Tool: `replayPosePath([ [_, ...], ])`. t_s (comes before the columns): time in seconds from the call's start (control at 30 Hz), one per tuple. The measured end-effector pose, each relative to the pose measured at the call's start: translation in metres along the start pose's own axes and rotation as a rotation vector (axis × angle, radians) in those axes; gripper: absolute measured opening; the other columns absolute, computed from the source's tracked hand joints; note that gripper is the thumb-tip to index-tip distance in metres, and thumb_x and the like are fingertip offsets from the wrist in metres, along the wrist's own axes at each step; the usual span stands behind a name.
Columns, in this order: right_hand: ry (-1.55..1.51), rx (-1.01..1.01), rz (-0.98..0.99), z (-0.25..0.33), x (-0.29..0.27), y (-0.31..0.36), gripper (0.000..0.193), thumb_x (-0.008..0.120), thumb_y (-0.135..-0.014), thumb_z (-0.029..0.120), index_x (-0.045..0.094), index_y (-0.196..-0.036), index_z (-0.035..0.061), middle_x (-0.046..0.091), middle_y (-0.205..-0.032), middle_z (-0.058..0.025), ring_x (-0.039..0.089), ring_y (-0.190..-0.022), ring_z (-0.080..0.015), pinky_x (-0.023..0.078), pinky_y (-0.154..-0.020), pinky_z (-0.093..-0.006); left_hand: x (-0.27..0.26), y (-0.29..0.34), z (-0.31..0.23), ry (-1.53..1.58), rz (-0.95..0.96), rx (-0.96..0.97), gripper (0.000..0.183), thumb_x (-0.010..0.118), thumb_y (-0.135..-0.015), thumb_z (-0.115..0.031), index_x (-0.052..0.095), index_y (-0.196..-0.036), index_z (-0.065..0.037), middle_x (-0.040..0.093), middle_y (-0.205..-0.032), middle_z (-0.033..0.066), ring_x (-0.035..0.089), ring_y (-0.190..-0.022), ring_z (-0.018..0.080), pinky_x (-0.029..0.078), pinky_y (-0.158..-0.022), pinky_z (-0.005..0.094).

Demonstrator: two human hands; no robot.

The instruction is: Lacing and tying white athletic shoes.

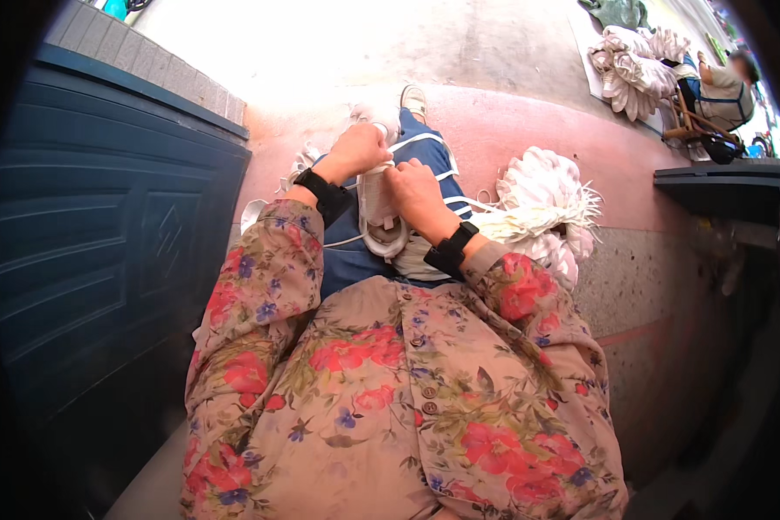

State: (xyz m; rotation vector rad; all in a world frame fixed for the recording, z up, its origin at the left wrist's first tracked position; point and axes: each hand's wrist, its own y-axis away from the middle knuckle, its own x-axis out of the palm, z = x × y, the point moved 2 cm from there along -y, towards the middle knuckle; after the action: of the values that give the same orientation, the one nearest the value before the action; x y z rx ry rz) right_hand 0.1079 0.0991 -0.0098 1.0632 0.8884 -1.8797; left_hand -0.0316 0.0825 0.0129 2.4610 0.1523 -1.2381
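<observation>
A white shoe (377, 201) lies across my lap, its rounded heel opening toward me. My left hand (355, 151) is closed in a pinch at the far part of the shoe, with white shoelace at its fingertips. Close beside it, my right hand (414, 196) has its fingers curled against the shoe's right edge near the lacing. Exactly what lies between the fingertips is partly hidden. A long white shoelace (449, 173) loops over my blue trouser leg to the right. Black bands are strapped round both wrists.
White shoes (542, 186) are heaped at my right, with a bundle of loose laces (520, 224). A dark blue panelled door (104, 217) stands close on the left. Farther right are another white pile (634, 74), a seated person (726, 91) and a dark ledge (719, 178).
</observation>
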Motion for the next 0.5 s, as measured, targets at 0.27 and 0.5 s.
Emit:
replayPosePath([
  [0.27, 0.155, -0.169, 0.025, -0.005, -0.008, -0.011, 0.005, 0.055, -0.065, 0.012, 0.059, -0.066, 0.0114, 0.05, -0.078, -0.0042, 0.046, -0.081, -0.0198, 0.031, -0.066, -0.0327, -0.011, 0.01, -0.005, 0.935, 0.045, -0.248, 0.024, 0.063, -0.072, -0.009, 0.051, -0.091, 0.0, 0.055, -0.062, 0.0034, 0.047, -0.042, 0.0066, 0.033, -0.033, 0.0198],
  [0.5, -0.026, -0.342, -1.009, 0.009, -0.209, -0.027, 0.009, 0.045, -0.081, -0.001, 0.052, -0.085, 0.0028, 0.051, -0.07, -0.0064, 0.049, -0.058, -0.0224, 0.039, -0.051, -0.0327, -0.002, -0.003, -0.012, 0.989, 0.1, -0.311, 0.034, 0.066, -0.068, -0.006, 0.049, -0.097, 0.0, 0.056, -0.065, 0.0066, 0.043, -0.042, 0.0054, 0.029, -0.034, 0.0189],
])
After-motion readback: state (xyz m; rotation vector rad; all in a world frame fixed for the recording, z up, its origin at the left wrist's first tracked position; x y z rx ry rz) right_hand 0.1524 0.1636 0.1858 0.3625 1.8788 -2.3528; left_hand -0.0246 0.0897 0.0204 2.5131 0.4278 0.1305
